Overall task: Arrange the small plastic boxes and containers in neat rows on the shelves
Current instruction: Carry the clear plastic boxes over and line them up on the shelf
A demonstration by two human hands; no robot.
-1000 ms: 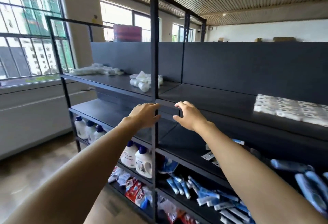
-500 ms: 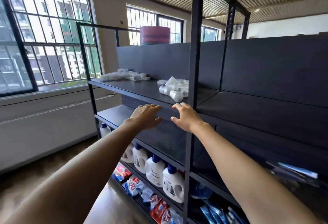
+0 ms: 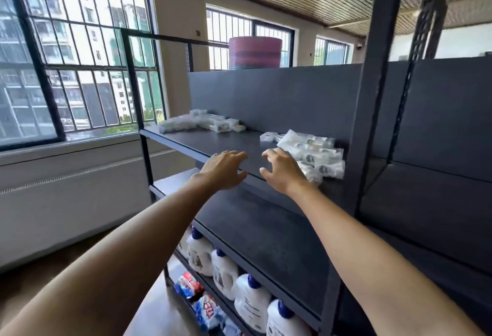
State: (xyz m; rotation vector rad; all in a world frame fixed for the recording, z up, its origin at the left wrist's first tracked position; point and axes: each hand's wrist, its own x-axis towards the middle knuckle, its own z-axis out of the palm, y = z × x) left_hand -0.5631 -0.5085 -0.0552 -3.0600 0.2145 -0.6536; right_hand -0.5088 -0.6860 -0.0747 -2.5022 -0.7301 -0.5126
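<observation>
Change: we note both arms now raised to the top shelf (image 3: 213,141) | Left grip (image 3: 226,169) spread, empty | Right grip (image 3: 283,170) spread, empty | Loose small boxes (image 3: 316,154) just beyond right grip | Arranging imminent.

The shelf (image 3: 234,146) and its back panel (image 3: 279,95) are matte dark grey, the upright post (image 3: 372,69) black. The small plastic containers (image 3: 316,154) are clear and white with dark round marks. The jugs (image 3: 250,301) are white with blue caps. The packets (image 3: 190,286) are red, white and blue. A stack (image 3: 255,53) shows pink and blue-purple bands.
</observation>
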